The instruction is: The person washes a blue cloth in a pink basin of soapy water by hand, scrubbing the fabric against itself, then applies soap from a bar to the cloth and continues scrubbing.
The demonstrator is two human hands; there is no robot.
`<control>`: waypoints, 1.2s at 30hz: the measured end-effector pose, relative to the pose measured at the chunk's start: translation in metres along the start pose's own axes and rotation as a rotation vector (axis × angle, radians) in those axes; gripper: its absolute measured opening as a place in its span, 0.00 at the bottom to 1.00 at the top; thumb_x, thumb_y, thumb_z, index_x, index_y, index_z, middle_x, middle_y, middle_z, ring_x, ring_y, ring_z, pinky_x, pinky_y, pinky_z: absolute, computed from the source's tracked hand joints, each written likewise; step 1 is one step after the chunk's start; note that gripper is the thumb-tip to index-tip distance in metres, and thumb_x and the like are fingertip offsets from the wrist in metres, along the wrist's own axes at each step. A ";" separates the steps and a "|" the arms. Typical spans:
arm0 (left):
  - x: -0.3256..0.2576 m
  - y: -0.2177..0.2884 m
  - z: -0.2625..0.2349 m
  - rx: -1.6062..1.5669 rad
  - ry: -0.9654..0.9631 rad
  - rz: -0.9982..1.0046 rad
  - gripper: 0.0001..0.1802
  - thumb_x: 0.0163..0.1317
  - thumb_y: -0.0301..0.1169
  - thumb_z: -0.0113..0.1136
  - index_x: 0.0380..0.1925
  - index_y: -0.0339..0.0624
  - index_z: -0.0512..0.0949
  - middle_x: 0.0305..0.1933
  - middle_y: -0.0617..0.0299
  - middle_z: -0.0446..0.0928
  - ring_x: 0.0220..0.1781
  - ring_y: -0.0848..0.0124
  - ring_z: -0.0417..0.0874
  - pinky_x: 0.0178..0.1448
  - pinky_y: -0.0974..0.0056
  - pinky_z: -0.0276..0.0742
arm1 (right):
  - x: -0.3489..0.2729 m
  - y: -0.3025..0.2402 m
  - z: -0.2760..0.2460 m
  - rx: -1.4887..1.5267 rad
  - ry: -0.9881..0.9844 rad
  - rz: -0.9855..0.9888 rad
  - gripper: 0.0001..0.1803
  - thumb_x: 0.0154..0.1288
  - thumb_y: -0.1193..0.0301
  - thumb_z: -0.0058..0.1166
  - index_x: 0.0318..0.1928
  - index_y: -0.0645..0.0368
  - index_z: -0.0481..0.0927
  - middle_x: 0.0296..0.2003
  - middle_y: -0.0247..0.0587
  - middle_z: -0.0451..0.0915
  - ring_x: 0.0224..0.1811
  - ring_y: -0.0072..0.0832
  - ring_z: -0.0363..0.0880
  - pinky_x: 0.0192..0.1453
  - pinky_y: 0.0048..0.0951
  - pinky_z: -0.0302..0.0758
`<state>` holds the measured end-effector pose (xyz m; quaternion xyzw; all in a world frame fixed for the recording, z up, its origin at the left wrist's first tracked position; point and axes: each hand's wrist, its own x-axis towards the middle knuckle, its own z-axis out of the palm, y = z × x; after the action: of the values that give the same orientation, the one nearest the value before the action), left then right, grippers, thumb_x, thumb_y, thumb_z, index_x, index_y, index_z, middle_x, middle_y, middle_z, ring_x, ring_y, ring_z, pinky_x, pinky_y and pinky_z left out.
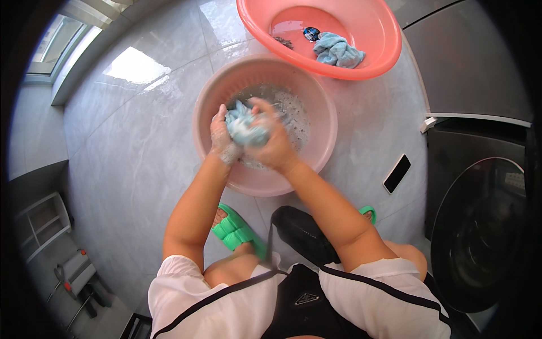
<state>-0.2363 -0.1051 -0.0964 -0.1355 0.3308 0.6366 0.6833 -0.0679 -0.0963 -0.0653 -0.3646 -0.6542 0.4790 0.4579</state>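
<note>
Both hands press a soapy light-blue cloth (247,129) between them, above the suds in a pale pink basin (206,133) on the floor. My left hand (221,135) is wrapped round the cloth's left side, with foam on its wrist. From the right, my right hand (274,135) grips the cloth; its fingers are smeared by motion. Greyish soapy water (296,116) with white bubbles lies in the basin below them.
Beyond the basin stands a coral tub (389,39) holding a crumpled blue cloth (337,51), a dark round item (311,34) and a small greyish clump (284,42). A phone (397,173) lies on the tiles near a dark front-loading washing machine (480,231). Green slippers (232,229) are on my feet.
</note>
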 end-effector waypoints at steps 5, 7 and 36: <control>0.023 0.023 -0.076 -0.105 -0.539 -0.465 0.25 0.89 0.52 0.53 0.59 0.41 0.82 0.47 0.57 0.89 0.43 0.61 0.90 0.47 0.53 0.89 | -0.012 -0.021 0.063 0.071 -0.083 -0.031 0.21 0.57 0.62 0.83 0.48 0.54 0.90 0.49 0.54 0.93 0.50 0.49 0.92 0.63 0.47 0.86; 0.016 -0.032 -0.064 0.194 0.028 -0.060 0.21 0.88 0.45 0.57 0.64 0.41 0.83 0.49 0.57 0.88 0.47 0.62 0.90 0.50 0.58 0.89 | -0.013 0.019 0.046 0.113 -0.007 0.212 0.20 0.59 0.60 0.83 0.47 0.53 0.91 0.46 0.53 0.94 0.46 0.52 0.93 0.59 0.48 0.87; -0.016 -0.002 -0.025 0.317 0.072 -0.035 0.18 0.87 0.39 0.63 0.67 0.41 0.83 0.62 0.56 0.87 0.65 0.63 0.89 0.70 0.53 0.89 | -0.019 0.044 0.008 0.384 -0.040 0.460 0.18 0.63 0.81 0.60 0.53 0.62 0.90 0.52 0.40 0.91 0.57 0.29 0.89 0.67 0.34 0.84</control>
<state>-0.2412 -0.1326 -0.1052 -0.0546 0.4491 0.5594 0.6946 -0.0681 -0.1038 -0.1131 -0.4007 -0.4607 0.6921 0.3849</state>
